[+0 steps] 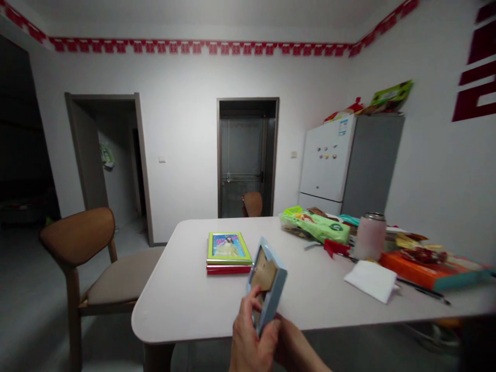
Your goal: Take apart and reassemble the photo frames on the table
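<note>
Pale blue at its sides and tan on its exposed backing, a picture frame is seen in the head view, held tilted above the near edge of the white table. It is gripped by the left hand, whose fingers are curled over the backing and whose thumb is pressed near the lower edge. The right hand is set behind the frame's lower right side and is mostly hidden, so how far it is closed cannot be told. Just beyond, to the left, a green-rimmed frame is laid face up on a red-edged one. On the right, a green packet, a pink flask, a folded white tissue and an orange box are clustered. A brown chair is placed at the left, and a fridge is seen at the far right.
</note>
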The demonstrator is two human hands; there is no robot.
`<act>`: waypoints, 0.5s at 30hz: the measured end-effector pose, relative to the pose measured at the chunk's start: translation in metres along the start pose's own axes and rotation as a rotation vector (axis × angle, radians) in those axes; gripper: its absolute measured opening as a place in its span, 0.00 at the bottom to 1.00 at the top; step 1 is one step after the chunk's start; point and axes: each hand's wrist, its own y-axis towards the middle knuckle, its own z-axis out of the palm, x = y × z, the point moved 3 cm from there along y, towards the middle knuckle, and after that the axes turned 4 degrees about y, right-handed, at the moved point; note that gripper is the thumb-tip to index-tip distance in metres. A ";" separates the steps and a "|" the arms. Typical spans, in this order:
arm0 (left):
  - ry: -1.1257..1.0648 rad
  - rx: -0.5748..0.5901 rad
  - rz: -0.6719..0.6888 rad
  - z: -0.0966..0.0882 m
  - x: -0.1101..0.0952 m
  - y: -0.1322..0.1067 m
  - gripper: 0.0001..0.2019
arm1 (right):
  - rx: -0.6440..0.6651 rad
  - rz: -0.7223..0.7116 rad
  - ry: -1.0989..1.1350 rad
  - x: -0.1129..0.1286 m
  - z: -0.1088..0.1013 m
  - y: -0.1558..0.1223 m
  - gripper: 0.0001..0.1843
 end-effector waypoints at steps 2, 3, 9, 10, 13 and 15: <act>-0.176 -0.052 -0.042 0.007 -0.006 0.006 0.11 | 0.018 -0.036 0.135 -0.001 0.015 -0.005 0.21; -0.246 -0.048 -0.060 0.010 -0.008 0.010 0.11 | -0.007 -0.082 0.151 0.004 0.016 -0.005 0.21; -0.459 -0.050 -0.181 0.021 0.014 0.041 0.27 | -0.382 -0.225 -0.409 0.078 -0.066 0.019 0.21; -0.465 -0.018 -0.215 0.028 0.022 0.044 0.28 | -0.421 -0.220 -0.556 0.091 -0.083 0.025 0.21; -0.348 0.119 -0.268 0.055 0.045 0.046 0.25 | -0.488 -0.186 -0.952 0.118 -0.121 0.041 0.19; -0.097 0.202 -0.266 0.071 0.055 0.043 0.22 | -0.501 -0.169 -1.046 0.126 -0.136 0.048 0.17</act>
